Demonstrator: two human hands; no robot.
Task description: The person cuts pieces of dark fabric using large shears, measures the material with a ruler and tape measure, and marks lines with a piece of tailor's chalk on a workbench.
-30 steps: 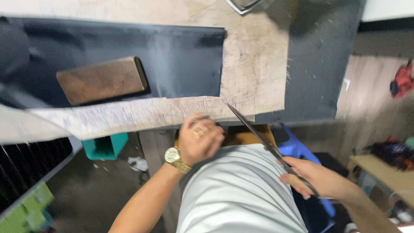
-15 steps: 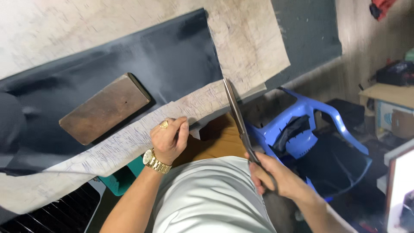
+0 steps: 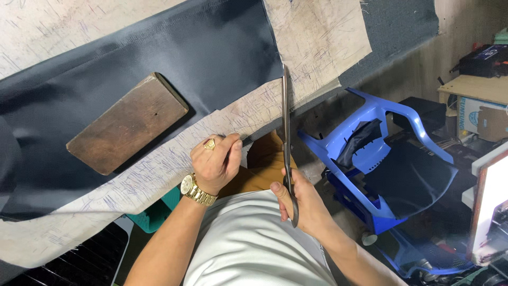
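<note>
Holding big scissors [image 3: 286, 132], the right hand [image 3: 301, 204] wraps its fingers tight around the dark handles. The scissors are long, thin and grey. Their blades look shut together and point straight away from the hand, up to the edge of the dark cloth [image 3: 159, 63]. The tip sits right at the corner of that cloth, on top of the pale sheet [image 3: 317, 37] with many pen marks.

Just to the left of the scissors, the left hand [image 3: 216, 161] pinches the edge of the pale sheet, fingers curled shut on it. This hand wears a gold ring [image 3: 209, 144] and a gold watch [image 3: 194, 189].

Further left from that hand, a brown wood block [image 3: 127, 123] lies flat on the dark cloth. The cloth is smooth, a bit shiny, and very dark blue. It spreads wide over the table.

To the right of the scissors, lower down, stands a blue plastic chair [image 3: 381, 159] with dark cloth lying in it.
</note>
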